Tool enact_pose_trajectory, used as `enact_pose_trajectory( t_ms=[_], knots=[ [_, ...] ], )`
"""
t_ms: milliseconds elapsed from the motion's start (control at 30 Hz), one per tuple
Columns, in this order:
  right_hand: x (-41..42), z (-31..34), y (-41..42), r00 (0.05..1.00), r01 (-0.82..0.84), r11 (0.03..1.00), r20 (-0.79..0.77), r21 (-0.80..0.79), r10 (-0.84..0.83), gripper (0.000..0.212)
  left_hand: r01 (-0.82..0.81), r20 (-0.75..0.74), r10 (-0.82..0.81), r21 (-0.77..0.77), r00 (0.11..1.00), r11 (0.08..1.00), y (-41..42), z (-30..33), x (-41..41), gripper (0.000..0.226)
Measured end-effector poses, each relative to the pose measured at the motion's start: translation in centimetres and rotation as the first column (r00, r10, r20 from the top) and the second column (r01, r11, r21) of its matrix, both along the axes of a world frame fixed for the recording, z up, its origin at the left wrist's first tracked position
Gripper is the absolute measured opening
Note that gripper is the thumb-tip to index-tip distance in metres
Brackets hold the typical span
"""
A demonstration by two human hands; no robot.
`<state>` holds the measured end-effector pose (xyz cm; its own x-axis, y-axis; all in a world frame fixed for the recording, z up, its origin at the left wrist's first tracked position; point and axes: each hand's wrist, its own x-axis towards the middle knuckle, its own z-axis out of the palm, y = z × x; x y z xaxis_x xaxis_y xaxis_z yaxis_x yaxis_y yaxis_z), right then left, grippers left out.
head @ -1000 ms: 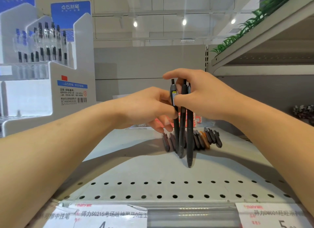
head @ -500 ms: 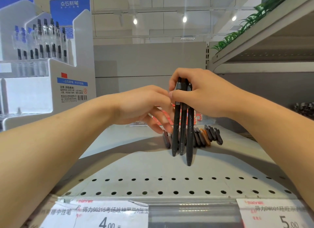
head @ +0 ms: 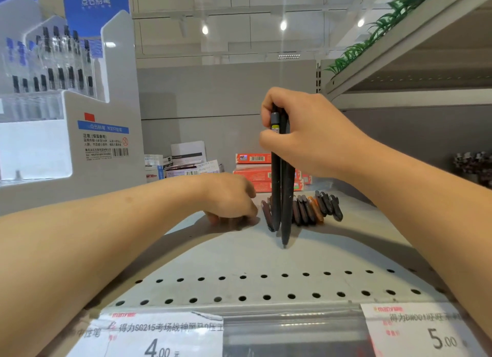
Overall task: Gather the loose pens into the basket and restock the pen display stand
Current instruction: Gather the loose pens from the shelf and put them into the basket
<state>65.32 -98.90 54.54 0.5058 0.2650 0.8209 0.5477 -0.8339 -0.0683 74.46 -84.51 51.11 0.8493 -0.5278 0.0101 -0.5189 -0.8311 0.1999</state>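
Observation:
My right hand [head: 308, 135] grips a bundle of black pens [head: 282, 197] upright by their top ends, tips pointing down just above the grey shelf [head: 239, 258]. Behind them, a row of several loose dark and brown pens [head: 316, 210] lies on the shelf. My left hand [head: 229, 197] rests low on the shelf with fingers loosely curled, fingertips just left of the leftmost loose pen, holding nothing that I can see. The white and blue pen display stand [head: 101, 112] rises at the left with pens in its upper slots. No basket is in view.
Orange boxes [head: 253, 173] and white boxes [head: 186, 154] are stacked at the back of the shelf. An upper shelf [head: 404, 64] with green plants overhangs at the right. Price labels [head: 159, 338] run along the perforated front edge.
My left hand has left the pen bundle and dropped to the shelf beside the loose pens. My right hand now holds the bundle alone, still upright.

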Motion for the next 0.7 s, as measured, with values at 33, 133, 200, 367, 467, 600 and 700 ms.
enact_pose_trajectory(
  t_ms=[33, 133, 200, 367, 467, 600, 700],
  knots=[
    [0.1, 0.0, -0.1, 1.0, 0.016, 1.0, 0.011, -0.01, -0.016, 0.021, -0.024, -0.024, 0.024, -0.003, 0.999, 1.0, 0.2, 0.2, 0.1, 0.046],
    [0.1, -0.1, -0.2, 0.999, 0.045, 0.997, 0.008, -0.057, -0.045, 0.023, -0.074, 0.008, 0.075, -0.02, 0.997, 0.997, 0.7, 0.9, 0.3, 0.037],
    [-0.1, -0.1, -0.1, 1.0, 0.027, 0.998, -0.007, -0.052, -0.027, 0.023, -0.07, -0.012, 0.069, -0.156, 0.998, 0.985, 1.1, 1.4, 0.3, 0.037],
    [-0.2, 0.0, -0.2, 0.996, 0.01, 1.0, -0.085, 0.02, -0.009, 0.019, 0.07, -0.144, -0.179, -0.553, 0.973, 0.83, 1.9, 2.3, -1.2, 0.018],
    [0.1, 0.1, -0.3, 0.992, -0.003, 0.999, -0.13, 0.046, 0.009, 0.014, 0.203, -0.146, -0.339, -0.563, 0.929, 0.801, 1.9, 2.3, -2.4, 0.025],
    [0.6, 0.0, -0.6, 0.989, -0.015, 0.998, -0.143, 0.055, 0.023, 0.015, 0.292, -0.128, -0.409, -0.516, 0.903, 0.805, 1.9, 2.2, -3.2, 0.026],
    [0.7, -0.1, -0.7, 0.988, -0.035, 0.997, -0.15, 0.066, 0.045, 0.028, 0.309, -0.113, -0.421, -0.514, 0.9, 0.8, 1.9, 2.2, -3.3, 0.024]
  ],
)
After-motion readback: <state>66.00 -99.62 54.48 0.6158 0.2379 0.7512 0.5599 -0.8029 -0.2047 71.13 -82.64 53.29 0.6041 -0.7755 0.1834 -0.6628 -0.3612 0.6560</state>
